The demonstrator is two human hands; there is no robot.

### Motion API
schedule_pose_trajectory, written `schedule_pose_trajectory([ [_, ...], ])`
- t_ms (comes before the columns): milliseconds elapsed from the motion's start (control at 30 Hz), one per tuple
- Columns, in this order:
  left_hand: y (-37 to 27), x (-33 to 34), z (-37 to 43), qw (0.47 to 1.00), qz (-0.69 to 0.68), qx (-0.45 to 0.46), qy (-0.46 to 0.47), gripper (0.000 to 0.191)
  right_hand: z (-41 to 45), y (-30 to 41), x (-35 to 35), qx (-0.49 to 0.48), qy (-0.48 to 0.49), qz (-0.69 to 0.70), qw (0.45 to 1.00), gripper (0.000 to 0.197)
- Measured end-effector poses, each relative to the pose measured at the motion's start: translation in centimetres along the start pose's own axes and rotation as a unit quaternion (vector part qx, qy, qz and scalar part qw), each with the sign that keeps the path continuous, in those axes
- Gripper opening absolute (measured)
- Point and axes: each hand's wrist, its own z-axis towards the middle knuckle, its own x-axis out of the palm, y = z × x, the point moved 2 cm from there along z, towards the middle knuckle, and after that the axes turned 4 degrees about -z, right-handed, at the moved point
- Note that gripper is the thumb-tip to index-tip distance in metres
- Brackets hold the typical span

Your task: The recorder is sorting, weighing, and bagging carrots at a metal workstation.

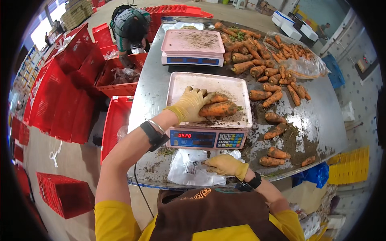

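My left hand [193, 104], in a dirty yellowish glove, lies on soil-covered carrots [218, 109] on the pan of a pink digital scale [208, 137]; its fingers curl over their left ends. Red digits glow on the scale's display. My right hand [226, 165], gloved alike, rests on clear plastic bags [187, 173] with a printed label, at the table's near edge below the scale; whether its fingers pinch the film cannot be told. Pairs of loose carrots [274, 131] lie right of the scale, with a larger carrot pile [251, 51] farther back.
A second pink scale [193, 45] stands behind on the metal table [325, 120]. An open bag of small carrots [304, 64] lies at the back right. Red plastic crates [69, 105] stand to the left, where another person [129, 27] bends over one. Soil is scattered about the table.
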Motion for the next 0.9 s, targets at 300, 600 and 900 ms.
schedule_pose_trajectory([
  [300,2.1,-4.9,-11.9,0.895,-0.401,-0.122,-0.153,0.042,1.2,0.3,0.6,0.115,-0.031,0.146,0.982,0.026],
  [600,-2.1,1.3,-23.1,0.832,-0.517,-0.197,0.039,0.032,4.0,0.0,3.9,0.074,-0.137,0.090,0.984,0.030],
  [900,-4.5,5.5,-19.1,0.927,-0.246,-0.280,0.039,0.037,2.3,1.9,2.9,0.047,-0.115,-0.009,0.992,0.038],
])
